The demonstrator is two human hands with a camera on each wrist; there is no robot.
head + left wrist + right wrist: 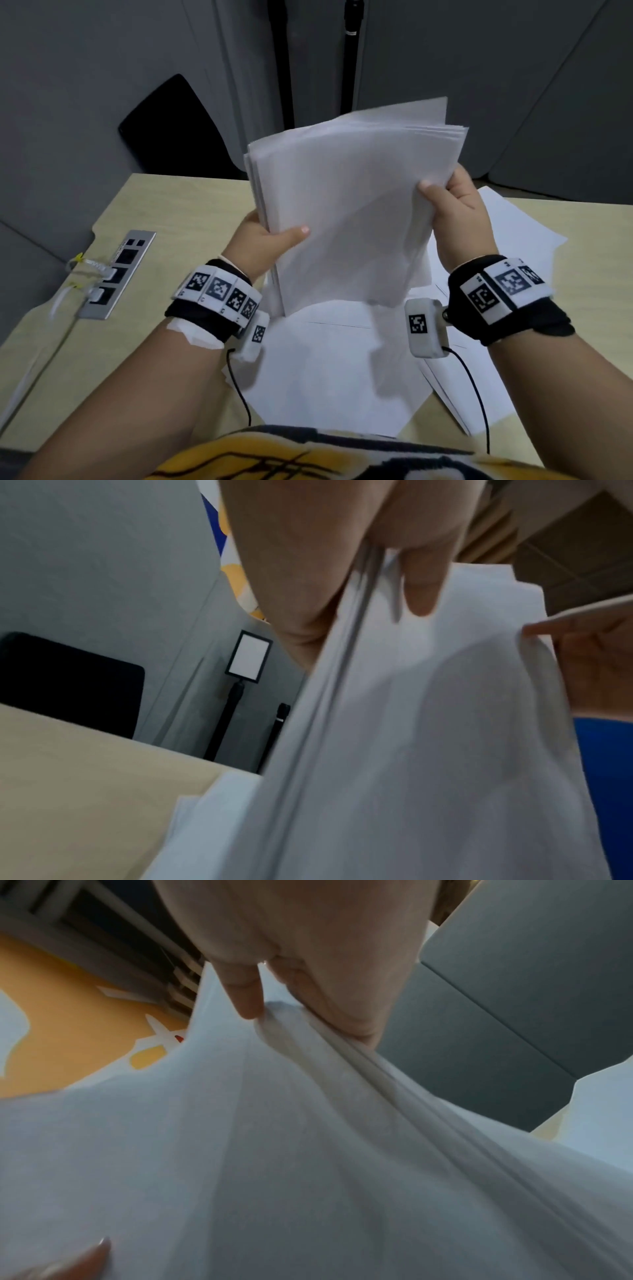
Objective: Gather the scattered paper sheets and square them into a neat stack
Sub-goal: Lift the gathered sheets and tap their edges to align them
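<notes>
White paper stack (pixel 346 205) held upright, left hand (pixel 263 243) and right hand (pixel 459 205) each pinching an edge.

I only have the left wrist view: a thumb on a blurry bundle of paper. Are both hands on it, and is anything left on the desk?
Observer: Yes. The left hand and right hand grip opposite side edges of the upright paper bundle.
Operator: Are its edges squared?
Observer: Not yet; the top corners fan out unevenly.
Operator: Loose sheets?
Observer: Several loose sheets lie on the desk, under and to the right of the bundle.
</notes>
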